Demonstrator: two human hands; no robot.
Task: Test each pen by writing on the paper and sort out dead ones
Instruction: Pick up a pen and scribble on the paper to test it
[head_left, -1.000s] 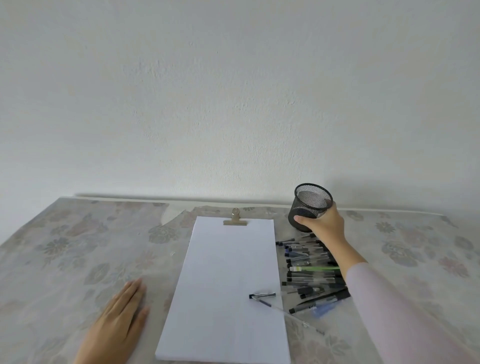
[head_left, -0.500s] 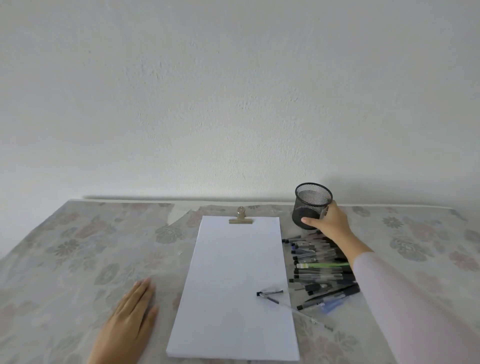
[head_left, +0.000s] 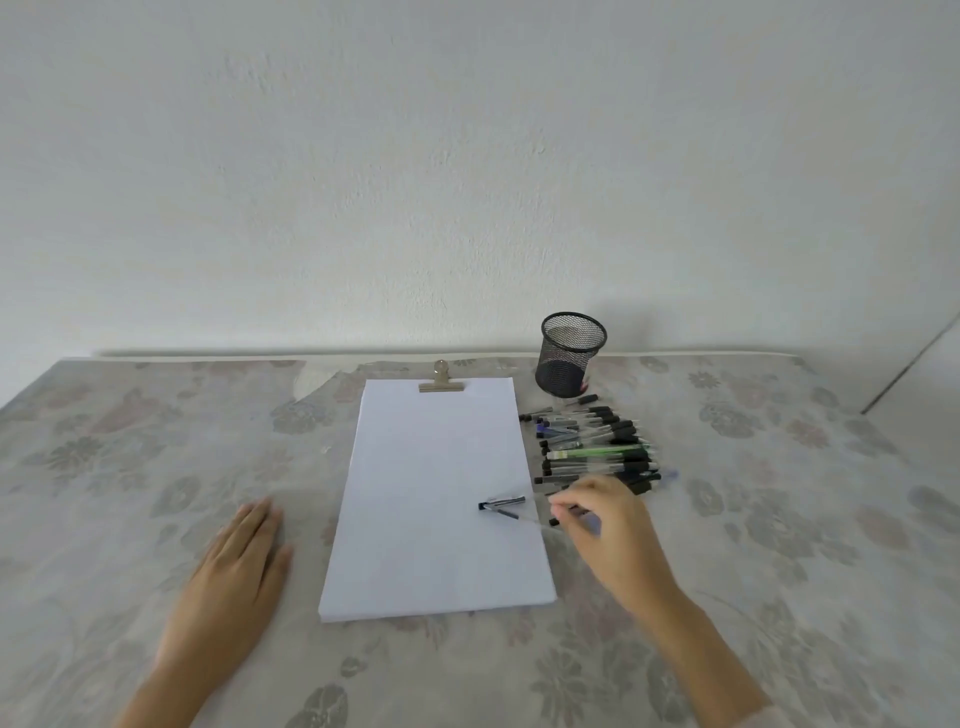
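Observation:
A white paper pad (head_left: 426, 467) lies on the table, held by a brass clip (head_left: 440, 383) at its far edge. To its right lies a pile of several pens (head_left: 597, 441), most of them black-capped and one green. A clear pen (head_left: 506, 513) and a loose cap (head_left: 503, 501) rest on the pad's right edge. My right hand (head_left: 615, 535) is at the near end of the pile, blurred, with thumb and forefinger pinching a dark pen (head_left: 569, 514). My left hand (head_left: 234, 566) rests flat on the table, left of the pad.
A black mesh pen cup (head_left: 570, 353) stands upright behind the pile, near the wall. The floral tablecloth (head_left: 779, 519) covers the table. A white wall rises right behind the table's far edge.
My right hand let go of the mesh cup and came back toward me to the near end of the pen pile. The camera tilted down slightly. My left hand stayed flat.

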